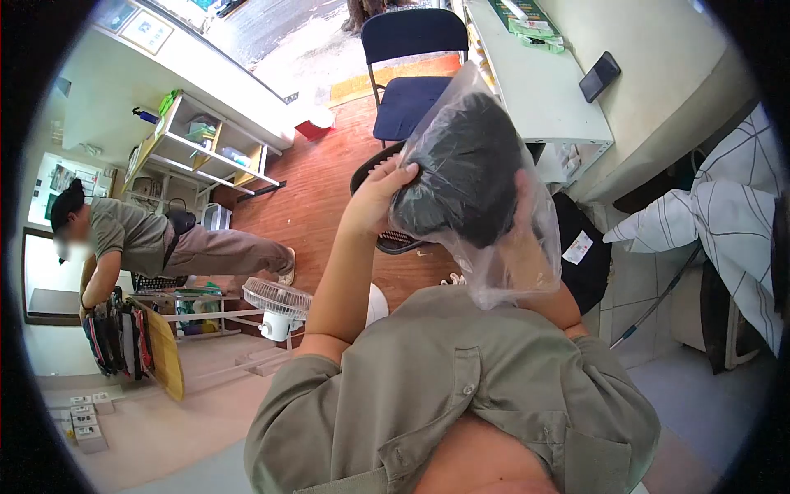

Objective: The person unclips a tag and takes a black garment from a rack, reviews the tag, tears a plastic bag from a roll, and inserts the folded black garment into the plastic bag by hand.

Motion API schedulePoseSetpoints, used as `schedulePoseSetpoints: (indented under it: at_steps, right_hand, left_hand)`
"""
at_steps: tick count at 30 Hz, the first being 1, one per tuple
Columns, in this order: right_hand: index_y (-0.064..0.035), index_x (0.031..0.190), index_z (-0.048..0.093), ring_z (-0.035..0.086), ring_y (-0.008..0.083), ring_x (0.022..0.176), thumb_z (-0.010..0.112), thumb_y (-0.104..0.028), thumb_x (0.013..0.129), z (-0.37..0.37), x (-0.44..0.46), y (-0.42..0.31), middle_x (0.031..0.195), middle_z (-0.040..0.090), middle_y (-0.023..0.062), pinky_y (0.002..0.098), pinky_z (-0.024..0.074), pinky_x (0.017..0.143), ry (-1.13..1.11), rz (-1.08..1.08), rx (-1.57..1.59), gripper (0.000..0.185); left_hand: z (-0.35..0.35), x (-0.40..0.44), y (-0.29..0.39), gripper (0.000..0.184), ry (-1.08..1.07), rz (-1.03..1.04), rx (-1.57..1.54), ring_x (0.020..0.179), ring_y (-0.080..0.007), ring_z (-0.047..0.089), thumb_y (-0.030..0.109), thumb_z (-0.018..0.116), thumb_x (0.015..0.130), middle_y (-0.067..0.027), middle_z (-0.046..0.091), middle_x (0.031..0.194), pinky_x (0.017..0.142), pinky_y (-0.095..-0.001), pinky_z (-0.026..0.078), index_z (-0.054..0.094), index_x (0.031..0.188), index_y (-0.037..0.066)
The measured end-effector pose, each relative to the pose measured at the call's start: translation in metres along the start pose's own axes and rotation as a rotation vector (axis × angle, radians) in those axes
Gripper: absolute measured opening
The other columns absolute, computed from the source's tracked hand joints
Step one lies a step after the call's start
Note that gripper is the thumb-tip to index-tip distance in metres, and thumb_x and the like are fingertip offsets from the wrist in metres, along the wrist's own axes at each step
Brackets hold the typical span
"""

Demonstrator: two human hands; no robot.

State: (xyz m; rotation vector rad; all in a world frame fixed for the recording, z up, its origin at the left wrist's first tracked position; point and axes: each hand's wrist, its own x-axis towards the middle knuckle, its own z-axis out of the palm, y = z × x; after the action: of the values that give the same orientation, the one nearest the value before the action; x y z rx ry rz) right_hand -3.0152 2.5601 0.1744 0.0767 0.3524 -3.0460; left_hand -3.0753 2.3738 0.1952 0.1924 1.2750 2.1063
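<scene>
A clear plastic bag is held up in front of my chest. Inside it sits a dark, rounded bundle that looks like folded black fabric; its exact kind I cannot make out. My left hand grips the bag's left side, thumb on the front. On the other side, my right hand shows blurred through the plastic, pressed against the bundle's right edge. Whether that hand is inside the bag or behind it, I cannot tell. The loose end of the bag hangs over my right forearm.
A dark folding chair stands ahead, beside a white counter bearing a phone. A white fan is at left. Farther left, another person bends over hanging clothes. A black bag lies to the right.
</scene>
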Motion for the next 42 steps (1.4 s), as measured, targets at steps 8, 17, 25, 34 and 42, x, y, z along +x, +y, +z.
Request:
schedulePoseSetpoints:
  at_steps: [8, 17, 25, 34, 42]
  right_hand:
    - [-0.0033, 0.113, 0.046, 0.055, 0.0244, 0.093, 0.043, -0.031, 0.086, -0.022, 0.022, 0.000, 0.106, 0.054, 0.0131, 0.0379, 0.0444, 0.083, -0.043, -0.062, -0.056, 0.039]
    - [-0.0030, 0.115, 0.044, 0.055, 0.0244, 0.094, 0.041, -0.030, 0.087, -0.069, 0.033, 0.012, 0.107, 0.054, 0.0133, 0.0380, 0.0435, 0.084, -0.039, -0.062, -0.183, 0.040]
    - [-0.0019, 0.121, 0.036, 0.047, 0.0247, 0.103, 0.043, -0.013, 0.085, -0.155, 0.005, 0.021, 0.114, 0.048, 0.0123, 0.0369, 0.0372, 0.089, 0.169, 0.465, 0.017, 0.039]
    - [-0.0009, 0.117, 0.043, 0.051, 0.0172, 0.095, 0.056, -0.013, 0.076, -0.098, -0.078, -0.010, 0.108, 0.052, 0.0099, 0.0289, 0.0382, 0.084, -0.264, 0.539, -1.465, 0.044]
    - [-0.0063, 0.126, 0.031, 0.039, 0.0268, 0.113, 0.075, -0.021, 0.054, -0.004, -0.023, -0.042, 0.121, 0.043, 0.0109, 0.0329, 0.0292, 0.095, -0.196, -0.476, -1.863, 0.087]
  left_hand:
    - [0.017, -0.008, -0.046, 0.098, -0.213, 0.026, -0.568, 0.120, -0.0298, 0.029, 0.077, 0.034, 0.063, -0.0125, 0.030, 0.132, 0.097, -0.0468, 0.024, 0.022, 0.131, 0.008]
    - [0.020, 0.016, -0.107, 0.035, 0.231, -0.016, -0.340, 0.097, -0.0229, 0.052, 0.020, 0.046, 0.084, -0.0104, 0.052, 0.108, 0.086, -0.0390, 0.042, 0.042, 0.114, 0.003]
    - [-0.052, 0.029, -0.109, 0.020, 0.576, -0.366, -0.426, 0.078, -0.0279, 0.058, 0.015, 0.051, 0.078, -0.0108, 0.058, 0.088, 0.073, -0.0453, 0.047, 0.052, 0.092, 0.000]
    - [-0.092, 0.041, -0.075, 0.015, 0.657, -0.229, 0.166, 0.068, -0.0206, 0.059, 0.011, 0.054, 0.074, -0.0100, 0.061, 0.078, 0.066, -0.0332, 0.050, 0.057, 0.083, 0.000]
    - [-0.007, 0.029, -0.002, 0.031, -0.422, -0.008, 1.171, 0.070, -0.0183, 0.057, 0.010, 0.058, 0.062, -0.0114, 0.061, 0.077, 0.065, -0.0297, 0.045, 0.057, 0.092, 0.001]
